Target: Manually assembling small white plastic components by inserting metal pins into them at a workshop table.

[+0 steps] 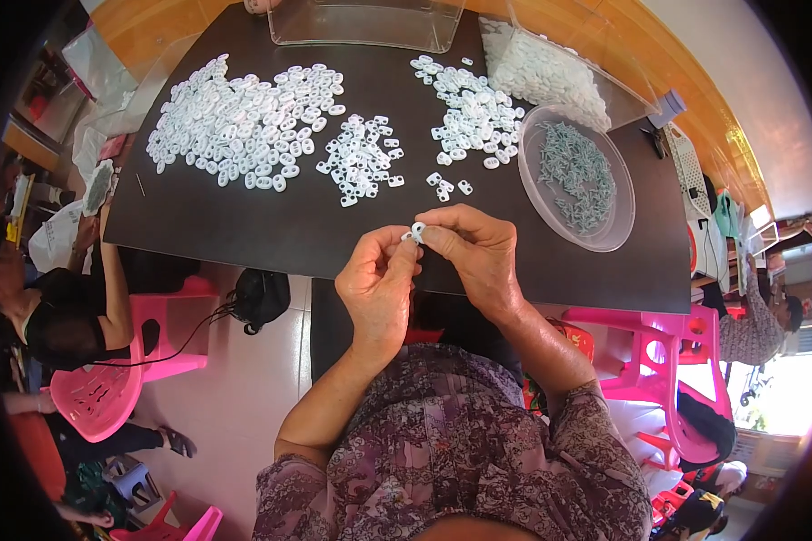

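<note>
Near the front edge of the dark table, my left hand (376,284) and my right hand (480,257) meet at the fingertips. Both pinch small white plastic pieces (418,232) with dark holes; whether these are one part or two pressed together is hard to tell. Just beyond lies a small heap of white two-hole pieces (359,162). To its left spreads a large pile of white oval pieces (244,126), and to its right another white pile (474,117). A few loose white pieces (445,189) lie closest to my right hand.
A round clear tub (624,221) of greyish screws (576,176) stands at the right. Behind it a clear bin holds many white pieces (550,77). Another clear bin (365,41) sits at the far edge. Pink chairs (645,352) and other people flank the table.
</note>
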Demonstrator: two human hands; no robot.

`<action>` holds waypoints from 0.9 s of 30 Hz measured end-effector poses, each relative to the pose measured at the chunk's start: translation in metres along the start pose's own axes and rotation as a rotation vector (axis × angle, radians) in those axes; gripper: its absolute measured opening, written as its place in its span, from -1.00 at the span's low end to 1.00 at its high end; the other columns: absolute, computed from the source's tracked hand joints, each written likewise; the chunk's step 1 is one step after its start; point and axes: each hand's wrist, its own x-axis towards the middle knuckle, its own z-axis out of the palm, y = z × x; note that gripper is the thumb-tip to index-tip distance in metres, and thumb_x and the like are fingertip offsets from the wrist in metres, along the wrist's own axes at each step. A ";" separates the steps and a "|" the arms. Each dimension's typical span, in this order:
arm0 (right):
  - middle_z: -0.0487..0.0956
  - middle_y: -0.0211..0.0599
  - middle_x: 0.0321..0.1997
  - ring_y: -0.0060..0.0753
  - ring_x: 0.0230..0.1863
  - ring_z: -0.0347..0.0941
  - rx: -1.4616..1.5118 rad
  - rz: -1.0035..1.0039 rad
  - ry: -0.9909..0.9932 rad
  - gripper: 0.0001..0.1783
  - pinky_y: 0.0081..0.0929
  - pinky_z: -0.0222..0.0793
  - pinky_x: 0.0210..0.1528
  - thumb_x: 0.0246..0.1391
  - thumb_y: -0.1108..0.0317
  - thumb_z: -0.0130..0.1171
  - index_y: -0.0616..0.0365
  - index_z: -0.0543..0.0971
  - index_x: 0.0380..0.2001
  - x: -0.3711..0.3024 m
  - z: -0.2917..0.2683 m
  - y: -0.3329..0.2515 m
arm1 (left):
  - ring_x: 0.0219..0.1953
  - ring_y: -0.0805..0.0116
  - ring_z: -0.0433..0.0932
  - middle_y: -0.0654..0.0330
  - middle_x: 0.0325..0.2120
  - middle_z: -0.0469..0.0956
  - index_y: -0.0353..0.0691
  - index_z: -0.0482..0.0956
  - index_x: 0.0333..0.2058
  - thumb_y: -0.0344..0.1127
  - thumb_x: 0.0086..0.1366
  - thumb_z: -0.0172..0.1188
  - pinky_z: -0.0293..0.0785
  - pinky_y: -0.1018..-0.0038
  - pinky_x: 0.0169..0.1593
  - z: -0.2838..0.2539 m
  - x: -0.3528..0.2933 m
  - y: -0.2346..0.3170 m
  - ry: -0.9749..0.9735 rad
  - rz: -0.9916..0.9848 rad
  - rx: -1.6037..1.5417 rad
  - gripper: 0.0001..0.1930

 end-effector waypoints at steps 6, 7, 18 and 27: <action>0.50 -0.35 -0.45 -0.59 -0.43 0.42 -0.206 -0.207 0.034 -0.87 -0.61 0.34 -0.41 -0.03 0.62 0.11 0.27 0.57 -0.35 -0.002 0.004 0.008 | -0.55 0.68 0.39 0.32 -0.53 0.49 -0.36 0.51 -0.30 -0.49 0.22 0.11 0.30 0.76 -0.53 0.000 -0.001 0.001 -0.010 -0.041 0.018 -0.92; 0.48 -0.32 -0.45 -0.53 -0.44 0.42 -0.234 -0.251 0.038 -0.85 -0.59 0.34 -0.42 -0.04 0.63 0.11 0.25 0.56 -0.35 -0.002 0.005 0.009 | -0.56 0.68 0.40 0.32 -0.54 0.49 -0.36 0.51 -0.30 -0.49 0.22 0.11 0.30 0.76 -0.55 0.000 -0.001 0.000 -0.014 -0.051 0.022 -0.92; 0.48 -0.24 -0.49 -0.30 -0.47 0.41 -0.450 -0.339 0.017 -0.82 -0.45 0.34 -0.44 -0.11 0.62 0.10 0.21 0.55 -0.36 -0.003 0.002 0.001 | -0.55 0.59 0.45 0.23 -0.50 0.53 -0.39 0.49 -0.17 -0.51 0.24 0.08 0.35 0.71 -0.54 -0.006 0.005 0.003 -0.119 -0.094 -0.061 -0.82; 0.49 -0.25 -0.50 -0.27 -0.44 0.38 -0.531 -0.475 -0.022 -0.78 -0.39 0.33 -0.43 -0.15 0.63 0.09 0.21 0.54 -0.36 -0.005 -0.002 0.000 | -0.52 0.56 0.47 0.18 -0.47 0.53 -0.40 0.45 -0.08 -0.51 0.26 0.05 0.39 0.68 -0.52 -0.006 0.003 0.001 -0.165 -0.080 -0.058 -0.75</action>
